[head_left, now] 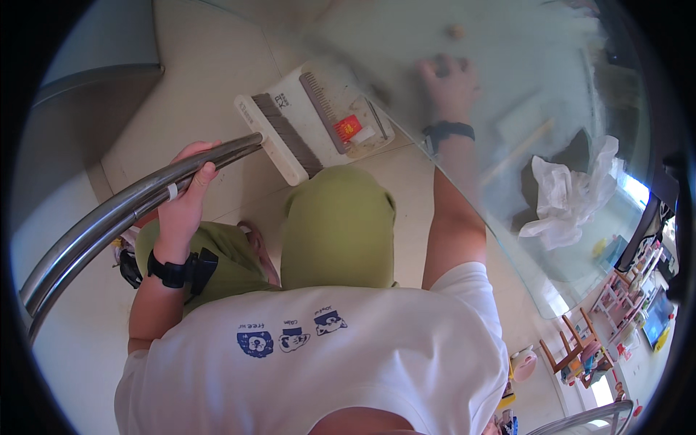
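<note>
a broom (271, 141) with a cream head, dark bristles (290, 136) and a shiny metal pole (109, 210) is held aslant, its bristles turned toward a white dustpan (310, 125); the dustpan, fitted with a toothed comb (324, 109), is set on the tiled floor (210, 94), where a red wrapper (348, 128) and a white scrap (363, 135) are held in it

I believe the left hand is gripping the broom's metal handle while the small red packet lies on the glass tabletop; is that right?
Not quite: the head view shows the small red packet in the dustpan, not on the glass tabletop. The left hand does grip the broom's metal handle.
</note>
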`<state>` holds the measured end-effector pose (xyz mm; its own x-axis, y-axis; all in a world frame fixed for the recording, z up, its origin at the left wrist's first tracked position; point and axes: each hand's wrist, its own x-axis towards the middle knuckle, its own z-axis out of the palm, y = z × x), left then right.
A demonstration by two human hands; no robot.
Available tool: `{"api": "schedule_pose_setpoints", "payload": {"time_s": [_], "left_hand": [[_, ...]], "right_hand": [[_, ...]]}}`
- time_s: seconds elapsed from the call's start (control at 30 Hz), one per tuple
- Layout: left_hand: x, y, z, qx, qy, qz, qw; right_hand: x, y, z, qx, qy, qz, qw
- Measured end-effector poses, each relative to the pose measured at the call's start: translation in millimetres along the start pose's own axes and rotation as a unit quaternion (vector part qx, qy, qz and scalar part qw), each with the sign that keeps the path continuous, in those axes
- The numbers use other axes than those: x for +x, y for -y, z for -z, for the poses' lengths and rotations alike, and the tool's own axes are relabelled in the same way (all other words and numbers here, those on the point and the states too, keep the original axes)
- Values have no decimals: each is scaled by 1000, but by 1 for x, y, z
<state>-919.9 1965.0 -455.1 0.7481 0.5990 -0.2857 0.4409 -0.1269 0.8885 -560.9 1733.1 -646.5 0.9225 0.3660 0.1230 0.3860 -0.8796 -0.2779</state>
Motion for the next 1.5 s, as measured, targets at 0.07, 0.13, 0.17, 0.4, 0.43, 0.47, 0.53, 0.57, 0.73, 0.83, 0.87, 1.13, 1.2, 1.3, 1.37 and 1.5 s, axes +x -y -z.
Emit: {"api": "schedule_pose_setpoints", "payload": {"time_s": [0.07, 0.13, 0.17, 0.4, 0.43, 0.47, 0.53, 0.57, 0.73, 0.83, 0.87, 1.13, 1.2, 1.3, 1.37, 1.5], "left_hand": [[0, 5, 5, 2, 8, -2, 1000], [1, 9, 9, -11, 13, -3, 1000], [2, 12, 12, -24, 13, -2, 1000], [17, 50, 64, -66, 67, 18, 995], [18, 59, 73, -72, 61, 29, 995], [17, 68, 84, -103, 64, 42, 992], [12, 87, 105, -137, 61, 81, 985], [8, 97, 115, -165, 66, 99, 979], [-6, 143, 152, -267, 20, 172, 948], [-8, 164, 167, -305, 12, 176, 936], [-7, 168, 170, -324, 33, 161, 932], [-4, 169, 170, -325, 21, 175, 929], [-3, 162, 165, -306, 29, 166, 937], [1, 153, 158, -282, 39, 166, 944], [3, 149, 155, -271, 39, 165, 948], [2, 146, 156, -250, 39, 163, 954]], "right_hand": [[-5, -6, -2, 41, -47, 8, 998], [-10, -17, -4, 60, -84, 36, 994], [-14, -24, -4, 57, -93, 54, 993], [-29, -55, -19, 108, -43, 116, 986], [-29, -58, -21, 89, -33, 108, 990], [-29, -61, -22, 67, -36, 112, 991], [-30, -65, -23, 32, -36, 126, 991], [-30, -67, -23, 19, -33, 134, 990], [-29, -70, -17, 34, 30, 115, 992], [-27, -68, -13, 49, 43, 96, 993], [-29, -66, -11, 51, 40, 88, 994], [-95, 16, -17, 366, 234, 36, 900], [-118, 46, -24, 428, 355, 45, 830], [-132, 75, -37, 323, 494, 83, 803], [-133, 83, -43, 377, 567, 23, 732], [-106, 60, -41, 541, 487, -16, 686]]}}
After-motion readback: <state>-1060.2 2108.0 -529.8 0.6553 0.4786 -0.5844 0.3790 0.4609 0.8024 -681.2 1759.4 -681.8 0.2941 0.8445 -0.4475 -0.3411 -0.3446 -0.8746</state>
